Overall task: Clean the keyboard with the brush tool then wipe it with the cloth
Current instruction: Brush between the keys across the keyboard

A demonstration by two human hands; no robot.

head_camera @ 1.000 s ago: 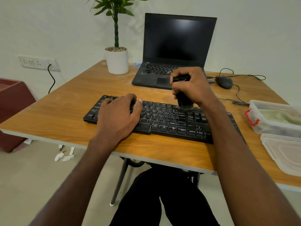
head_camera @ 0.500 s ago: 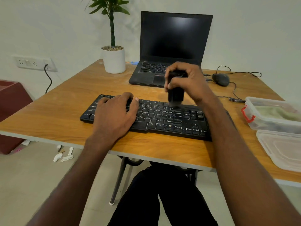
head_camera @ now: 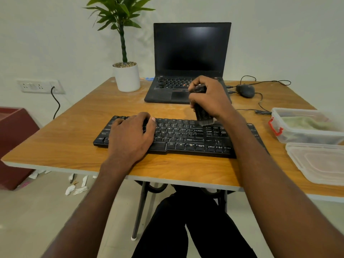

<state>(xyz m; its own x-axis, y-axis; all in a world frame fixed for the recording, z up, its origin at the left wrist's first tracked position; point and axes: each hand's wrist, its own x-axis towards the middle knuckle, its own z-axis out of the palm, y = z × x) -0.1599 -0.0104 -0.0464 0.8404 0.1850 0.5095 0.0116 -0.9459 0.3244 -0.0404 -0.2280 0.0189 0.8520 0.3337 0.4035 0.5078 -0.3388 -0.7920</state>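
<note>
The right hand [head_camera: 210,97], fingers wrapped round the brush tool [head_camera: 202,113], has swept back right along the keyboard [head_camera: 178,135] top row; left hand [head_camera: 131,135] presses flat, steadying it. Brushing continues; cloth [head_camera: 307,122] waits in its tub

On the flat black plastic keyboard [head_camera: 186,136] on the wooden table we could read only a few white key legends: "Shift" on a wide key toward the right of the letter block, "Alt" and "Ctrl" in the bottom row, "Enter" faintly above them, and single letters such as "M" and "K". The rest of its legends were too blurred. We found no readable text on anything else.
</note>
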